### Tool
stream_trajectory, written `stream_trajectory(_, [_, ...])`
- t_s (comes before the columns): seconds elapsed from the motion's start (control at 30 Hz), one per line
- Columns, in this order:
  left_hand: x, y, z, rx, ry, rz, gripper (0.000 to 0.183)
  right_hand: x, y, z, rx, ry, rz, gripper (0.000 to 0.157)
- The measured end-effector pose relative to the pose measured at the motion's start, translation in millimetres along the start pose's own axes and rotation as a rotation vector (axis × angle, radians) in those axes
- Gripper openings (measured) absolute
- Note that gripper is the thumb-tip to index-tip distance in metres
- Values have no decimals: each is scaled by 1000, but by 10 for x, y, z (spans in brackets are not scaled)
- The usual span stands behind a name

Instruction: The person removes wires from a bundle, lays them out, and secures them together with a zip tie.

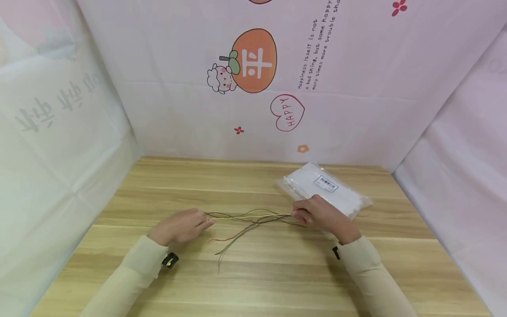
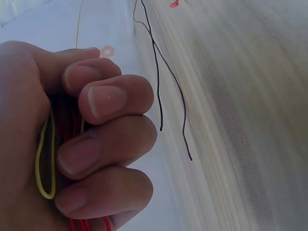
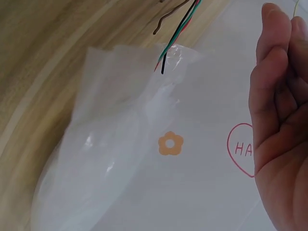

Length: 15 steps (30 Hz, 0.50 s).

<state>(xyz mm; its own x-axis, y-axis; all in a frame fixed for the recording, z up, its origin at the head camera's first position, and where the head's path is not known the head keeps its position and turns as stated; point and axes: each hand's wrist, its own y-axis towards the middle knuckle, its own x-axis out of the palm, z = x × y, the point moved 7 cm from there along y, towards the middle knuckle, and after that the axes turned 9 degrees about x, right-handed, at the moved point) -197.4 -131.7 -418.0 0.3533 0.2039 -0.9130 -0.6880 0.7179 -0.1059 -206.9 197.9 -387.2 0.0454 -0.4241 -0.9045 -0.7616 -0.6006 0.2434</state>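
Note:
A thin yellow wire [image 1: 253, 216] is stretched between my two hands, just over the table. My left hand [image 1: 182, 225] curls its fingers round several red wires [image 2: 84, 224], and a loop of the yellow wire [image 2: 39, 168] shows inside the palm in the left wrist view. At the other end, the thumb and fingertips of my right hand [image 1: 320, 215] pinch the yellow wire. Dark wires [image 1: 237, 219] lie between the hands. Loose ends of red wire [image 1: 222, 240] and dark green wire [image 1: 233, 241] fan out toward me. In the right wrist view, green wire [image 3: 169, 47] runs beside black and red ends.
Behind the right hand lies a clear plastic bag [image 1: 348, 198] with white contents and a barcode label [image 1: 326, 183]. Wood-grain table [image 1: 257, 290] spreads underneath. Printed white cloth [image 1: 178, 119] hangs at the back and both sides.

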Motion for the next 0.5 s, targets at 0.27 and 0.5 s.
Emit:
stream_trajectory(0.27, [40,1,-37,-6,13,-7,39,8,-15,24,16,-21,-1,42])
stream_trajectory(0.5, [38,-24,-33,-7,3,-23,40,19,-45,106,51,-39,-14,42])
